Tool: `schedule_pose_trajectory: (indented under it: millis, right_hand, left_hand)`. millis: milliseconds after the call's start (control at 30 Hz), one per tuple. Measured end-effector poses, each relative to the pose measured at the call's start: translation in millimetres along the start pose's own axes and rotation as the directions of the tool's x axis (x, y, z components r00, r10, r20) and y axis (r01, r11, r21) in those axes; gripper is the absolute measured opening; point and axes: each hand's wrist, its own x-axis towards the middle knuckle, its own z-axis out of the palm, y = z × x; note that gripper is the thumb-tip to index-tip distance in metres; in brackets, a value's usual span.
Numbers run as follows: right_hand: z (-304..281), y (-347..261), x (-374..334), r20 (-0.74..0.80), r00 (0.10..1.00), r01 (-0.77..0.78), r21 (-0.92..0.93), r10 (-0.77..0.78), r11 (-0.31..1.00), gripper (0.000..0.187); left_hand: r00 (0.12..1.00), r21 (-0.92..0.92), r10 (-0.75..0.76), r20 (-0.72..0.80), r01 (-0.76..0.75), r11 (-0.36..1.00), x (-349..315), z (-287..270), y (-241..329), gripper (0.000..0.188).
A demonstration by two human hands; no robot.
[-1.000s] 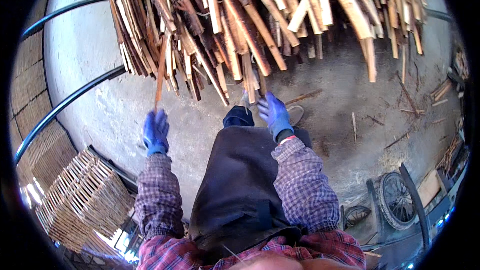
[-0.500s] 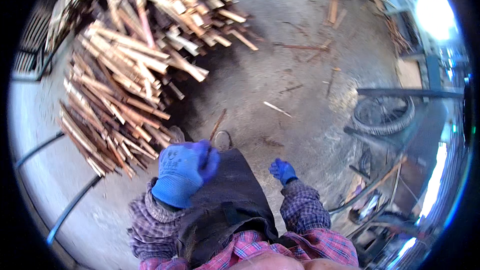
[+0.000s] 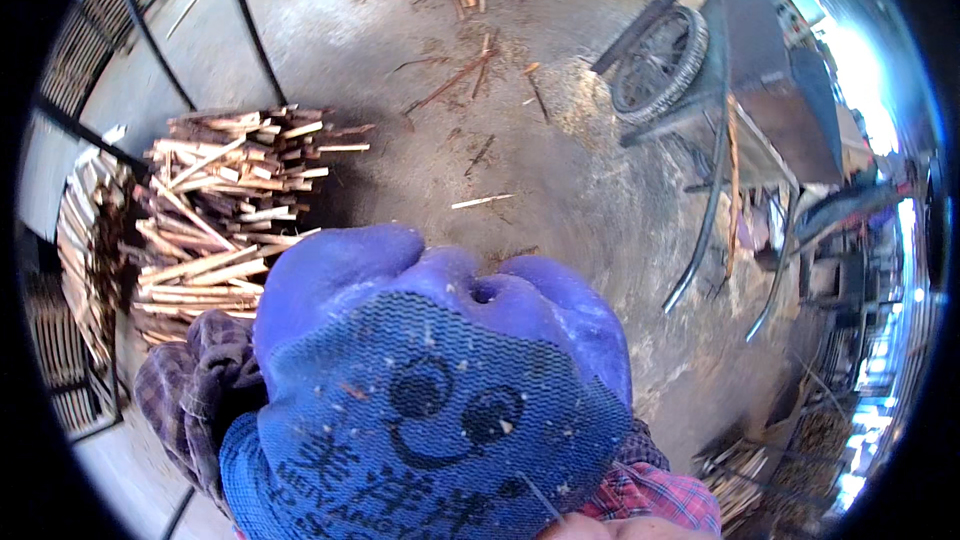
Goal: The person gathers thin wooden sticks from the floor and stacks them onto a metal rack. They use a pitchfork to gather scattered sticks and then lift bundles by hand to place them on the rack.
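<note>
My left hand [image 3: 440,370], in a blue knitted glove with purple-coated fingers, is very close up and covers the lower middle of the head view. Its back faces up and its fingers are curled inward, so whatever they may hold is hidden. Wood crumbs cling to the glove. A checked sleeve [image 3: 195,370] shows to the left of it. Of my right arm only a bit of dark checked sleeve [image 3: 648,445] shows behind the glove; the right hand itself is hidden. Beyond the left hand lies a stack of split wood sticks [image 3: 225,180].
A cart with a spoked wheel [image 3: 660,65] and curved metal handles [image 3: 708,230] stands at the right. Dark metal bars [image 3: 250,20] rise by the stack. Loose sticks [image 3: 482,202] and wood scraps lie on the concrete floor [image 3: 560,210]. More wood [image 3: 735,480] lies at lower right.
My left hand has come up close and now hides my lap and right hand. The view has turned, so the wood stack sits farther left and the cart shows more fully.
</note>
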Motion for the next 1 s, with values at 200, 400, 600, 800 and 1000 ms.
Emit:
schedule_pose_trajectory:
  millis: [200, 400, 600, 800, 1000]
  right_hand:
    - [82.8, 10.0, -62.9, 0.061, 0.984, 0.169, -0.067, -0.165, 0.983, 0.045]
    - [65.7, 81.4, -45.9, -0.007, 0.993, 0.120, 0.177, -0.121, 0.977, 0.043]
    - [50.3, 114.0, -46.1, -0.045, 0.968, 0.250, 0.283, -0.247, 0.926, 0.047]
    - [-25.2, 148.7, -49.6, -0.022, 0.998, 0.057, 0.350, -0.052, 0.935, 0.048]
    - [-72.6, 152.5, -40.5, -0.239, 0.970, 0.209, 0.743, -0.040, 0.636, 0.043]
  left_hand:
    - [0.991, 0.125, 0.134, -0.002, -0.133, 0.983, -28.9, -42.7, 50.1, 0.016]
    - [0.953, 0.134, 0.297, -0.054, -0.288, 0.948, -20.2, -46.3, 94.0, 0.015]
    - [0.922, 0.230, 0.364, -0.129, -0.329, 0.916, 7.0, -59.8, 153.0, 0.014]
    - [0.875, 0.210, 0.468, -0.122, -0.438, 0.874, 88.8, -31.2, 253.5, 0.014]
    - [0.749, 0.161, 0.657, -0.084, -0.640, 0.751, 156.8, -21.7, 354.9, 0.017]
